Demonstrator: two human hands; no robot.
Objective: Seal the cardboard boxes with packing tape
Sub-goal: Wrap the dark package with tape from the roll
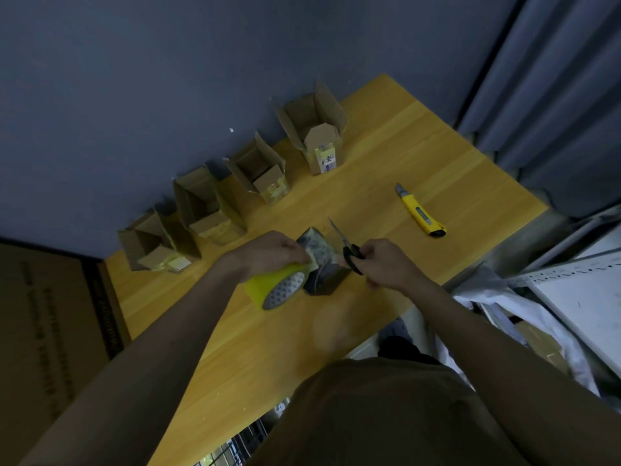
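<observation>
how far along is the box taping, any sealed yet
None looks finished. In hand: the left hand holds the yellow tape roll against the small box, tape across its top, and the right hand holds scissors at it, apparently to cut. Left: four boxes along the wall stand with flaps open. The utility knife lies apart.

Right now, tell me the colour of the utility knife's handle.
Yellow, with a black end cap: utility knife, seen clearly in the head view.
</observation>
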